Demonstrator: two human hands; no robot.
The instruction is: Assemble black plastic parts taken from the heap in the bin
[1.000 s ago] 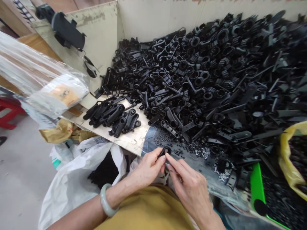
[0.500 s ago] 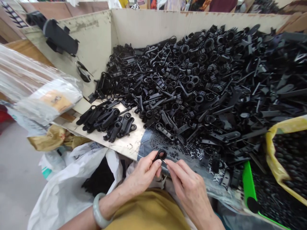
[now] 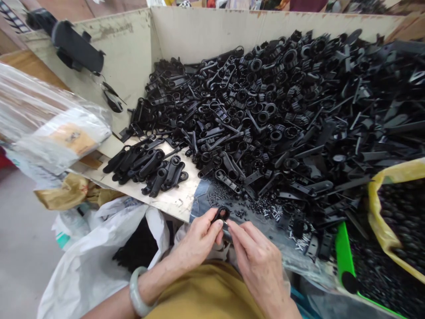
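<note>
My left hand (image 3: 201,235) is closed around a black plastic part with a ring-shaped end (image 3: 223,213), which points up and away from me. Beside it, my right hand (image 3: 254,248) pinches a small, thin, shiny metal pin (image 3: 225,223) against the near side of the ring. How far the pin sits inside the part cannot be made out. Just beyond my hands, small black bits and silvery pins (image 3: 274,211) lie scattered on the table's dark plastic cover. To the left, a group of similar long black parts (image 3: 149,164) rests on the pale board.
A large heap of black plastic parts (image 3: 259,102) fills the pale-walled bin (image 3: 206,26). At right are a green panel (image 3: 344,252) and a yellow-rimmed bag (image 3: 375,199) of small black pieces. A white sack (image 3: 83,266) with black contents stands lower left. Clear plastic wrap (image 3: 43,115) hangs at left.
My right hand has shifted slightly left, bringing the metal pin closer to the ring; less of the pin shows now. My left hand keeps its hold. The view has moved a little.
</note>
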